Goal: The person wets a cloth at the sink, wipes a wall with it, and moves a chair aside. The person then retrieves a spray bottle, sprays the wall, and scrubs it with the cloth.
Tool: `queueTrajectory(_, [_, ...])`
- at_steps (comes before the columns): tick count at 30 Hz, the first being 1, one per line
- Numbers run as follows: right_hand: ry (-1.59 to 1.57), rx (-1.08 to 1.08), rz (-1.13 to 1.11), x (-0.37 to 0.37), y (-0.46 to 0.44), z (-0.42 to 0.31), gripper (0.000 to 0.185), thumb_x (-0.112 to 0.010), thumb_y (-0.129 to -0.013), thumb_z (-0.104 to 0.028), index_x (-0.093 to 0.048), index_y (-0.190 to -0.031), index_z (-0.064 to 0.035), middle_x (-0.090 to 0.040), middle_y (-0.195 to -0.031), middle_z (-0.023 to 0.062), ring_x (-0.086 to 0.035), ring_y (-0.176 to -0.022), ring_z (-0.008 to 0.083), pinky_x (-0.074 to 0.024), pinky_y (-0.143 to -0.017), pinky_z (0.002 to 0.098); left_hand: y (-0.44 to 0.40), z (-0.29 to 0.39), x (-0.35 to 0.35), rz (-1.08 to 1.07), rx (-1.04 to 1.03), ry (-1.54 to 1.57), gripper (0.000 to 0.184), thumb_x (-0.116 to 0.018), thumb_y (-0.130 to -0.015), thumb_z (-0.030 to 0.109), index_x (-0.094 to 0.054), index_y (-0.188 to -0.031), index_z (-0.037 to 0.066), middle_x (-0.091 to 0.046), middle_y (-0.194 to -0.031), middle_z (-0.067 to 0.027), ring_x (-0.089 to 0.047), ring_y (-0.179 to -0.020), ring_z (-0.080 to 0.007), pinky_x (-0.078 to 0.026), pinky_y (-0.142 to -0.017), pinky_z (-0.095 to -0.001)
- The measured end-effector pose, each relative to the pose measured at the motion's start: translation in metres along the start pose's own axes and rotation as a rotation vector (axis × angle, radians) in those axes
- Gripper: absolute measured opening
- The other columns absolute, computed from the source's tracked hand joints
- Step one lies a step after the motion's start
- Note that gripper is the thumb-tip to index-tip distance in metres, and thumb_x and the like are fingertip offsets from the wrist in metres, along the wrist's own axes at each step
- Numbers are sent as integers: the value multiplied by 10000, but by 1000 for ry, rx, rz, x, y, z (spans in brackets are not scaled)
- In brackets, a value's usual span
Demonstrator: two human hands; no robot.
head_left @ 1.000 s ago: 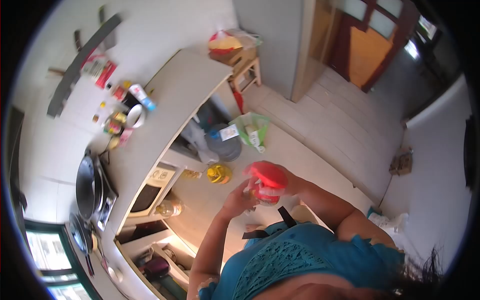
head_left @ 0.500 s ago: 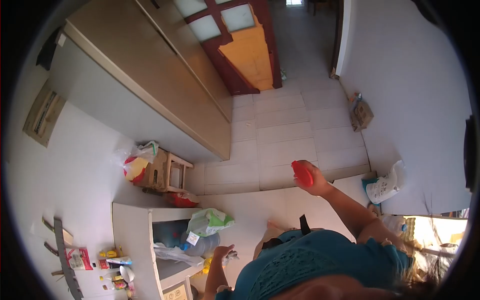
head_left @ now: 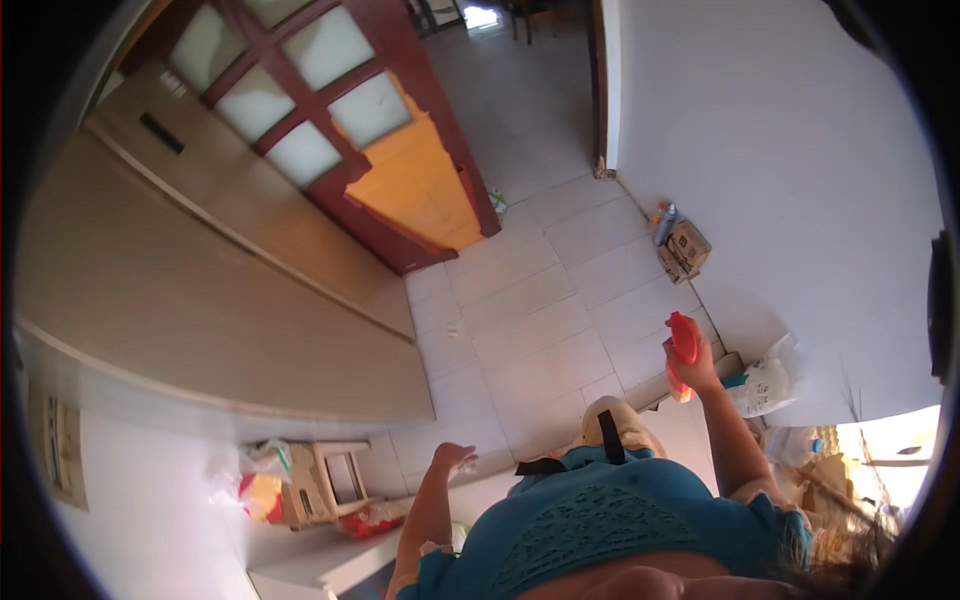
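The red-topped container (head_left: 684, 340) is already in the right hand (head_left: 700, 370), lifted clear of any surface; that much looks done. It is not set down or let go, and the grip shows no sign of loosening. Nothing in view tells whether its top is opened or sealed, so anything more about progress has to be left unsaid.

The fingers of the right hand are closed around the container's middle. Its broad red top stands out above them, on the side away from the body, and a smaller red and yellowish part shows below. The palm hides the stretch between, so the exact finger placement cannot be made out.

The left hand (head_left: 452, 457) is well apart from the container, on the other side of the body. Its fingers point inward, and a pale blur lies at their tips; whether they hold something cannot be told. The wooden stool (head_left: 322, 464) is the nearest piece of furniture to it, with a red plastic bag (head_left: 372, 517) below.

Near the right hand, a white plastic bag (head_left: 770, 385) rests by the wall, and a cardboard box (head_left: 686, 252) sits farther off on the tiled floor (head_left: 525, 310).
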State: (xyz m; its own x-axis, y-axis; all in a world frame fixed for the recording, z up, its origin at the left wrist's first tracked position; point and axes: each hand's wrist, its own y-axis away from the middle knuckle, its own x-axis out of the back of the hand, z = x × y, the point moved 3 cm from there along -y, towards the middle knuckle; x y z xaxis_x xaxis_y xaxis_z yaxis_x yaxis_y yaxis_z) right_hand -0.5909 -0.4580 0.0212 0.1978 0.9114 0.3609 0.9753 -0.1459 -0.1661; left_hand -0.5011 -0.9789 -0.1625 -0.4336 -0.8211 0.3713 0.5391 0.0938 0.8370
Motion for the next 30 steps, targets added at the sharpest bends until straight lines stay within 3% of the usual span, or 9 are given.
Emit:
queueTrajectory(1, [3, -28, 42, 3, -11, 9, 412, -611, -709, -60, -501, -1105, -42, -595, -1006, 108, -571, -911, 219, -443, -802, 313, 10, 59, 13, -1, -34, -160, 363, -559, -835, 361, -631, -837, 5, -664, -744, -53, -581, -560, -135, -457, -522, -279])
queueTrajectory(2, [12, -52, 81, 7, -24, 17, 412, -609, -710, -58, -500, -1107, -43, -597, -1012, 105, -570, -911, 213, -444, -802, 311, -1, 95, 22, -13, -107, -82, 337, -559, -811, 365, -649, -774, 42, -653, -688, -50, -544, -511, -149, -445, -513, -278])
queueTrajectory(5, [28, -115, 130, 12, -72, 50, 418, -603, -711, -60, -500, -1116, -46, -602, -1024, 89, -569, -901, 190, -442, -806, 302, -90, 159, 40, 131, -231, -140, 349, -548, -790, 361, -665, -755, 34, -651, -682, -69, -548, -521, -158, -444, -513, -284])
queueTrajectory(9, [34, -94, 121, 3, -170, 100, 424, -613, -708, -81, -509, -1117, -47, -604, -1011, 82, -575, -893, 191, -445, -800, 300, -176, 253, 67, 140, -177, -386, 363, -539, -788, 353, -639, -807, 5, -644, -741, -94, -586, -574, -171, -452, -518, -299])
queueTrajectory(11, [-40, -202, 63, -6, -226, 126, 422, -609, -710, -79, -509, -1117, -39, -601, -1010, 93, -572, -910, 205, -444, -803, 307, -212, 287, 75, 181, -203, -206, 396, -530, -795, 382, -640, -805, 2, -640, -733, -105, -593, -582, -187, -458, -532, -310])
queueTrajectory(13, [-47, -43, 58, -19, -286, 127, 404, -625, -713, -58, -514, -1101, -39, -592, -972, 99, -568, -894, 199, -449, -783, 299, -237, 316, 90, 205, -198, -132, 401, -535, -801, 392, -642, -806, 5, -636, -731, -102, -597, -608, -189, -464, -548, -315])
queueTrajectory(21, [-142, 42, -78, -81, -527, 115, 377, -628, -727, -48, -512, -1086, -49, -584, -919, 71, -562, -816, 141, -455, -730, 275, -385, 451, 124, 103, -269, 142, 417, -553, -815, 429, -646, -858, 25, -630, -743, -80, -578, -660, -172, -471, -615, -303])
queueTrajectory(27, [-192, -10, -59, -118, -670, 127, 381, -628, -724, -72, -518, -1089, -65, -582, -941, 51, -579, -797, 126, -459, -742, 274, -486, 632, 153, 66, -486, 174, 394, -555, -828, 399, -645, -889, 21, -637, -757, -75, -571, -645, -147, -464, -597, -287])
queueTrajectory(30, [-156, -5, -133, -133, -751, 120, 395, -641, -720, -61, -518, -1094, -67, -577, -944, 54, -575, -810, 139, -459, -747, 282, -469, 756, 181, 17, -520, 206, 363, -566, -834, 373, -642, -901, 25, -621, -745, -55, -556, -636, -119, -446, -572, -264])
